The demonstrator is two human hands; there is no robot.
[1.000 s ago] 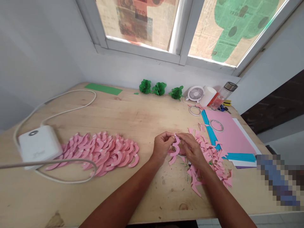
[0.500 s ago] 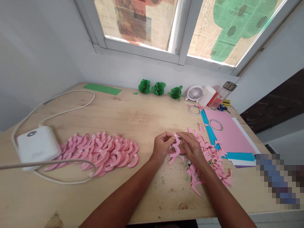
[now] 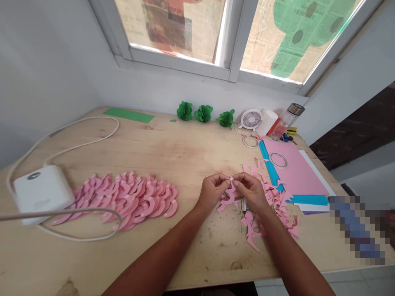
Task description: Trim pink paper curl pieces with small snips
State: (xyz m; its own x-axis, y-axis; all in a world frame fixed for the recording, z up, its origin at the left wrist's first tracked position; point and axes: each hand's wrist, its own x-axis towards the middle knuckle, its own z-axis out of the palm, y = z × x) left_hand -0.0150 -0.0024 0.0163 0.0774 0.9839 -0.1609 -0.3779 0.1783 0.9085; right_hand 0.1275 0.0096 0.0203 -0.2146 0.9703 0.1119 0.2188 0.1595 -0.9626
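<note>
My left hand point(image 3: 213, 190) pinches the upper end of a pink wavy paper strip point(image 3: 229, 199) between thumb and fingertips. My right hand point(image 3: 251, 191) meets it at the same end, thumb and forefinger closed on the strip's tip. The strip's lower curve hangs below the fingers. A ring-shaped roll, partly hidden by the hands, lies under them. To the left spreads an overlapping pile of pink curved paper pieces point(image 3: 145, 203) with small pale patches. Pink paper scraps point(image 3: 274, 197) lie around and beyond my right hand.
A white box point(image 3: 46, 193) with a looping cable stands at the left. Along the back are green paper ornaments point(image 3: 203, 114), a small fan point(image 3: 251, 119) and a bottle point(image 3: 286, 121). Pink sheets point(image 3: 299, 170), a tape roll point(image 3: 278, 160) and blue strips point(image 3: 310, 200) lie at the right.
My right hand has drawn its fingertips in to pinch the strip's top beside my left fingertips. The strip has dropped slightly. The whole view has shifted a little.
</note>
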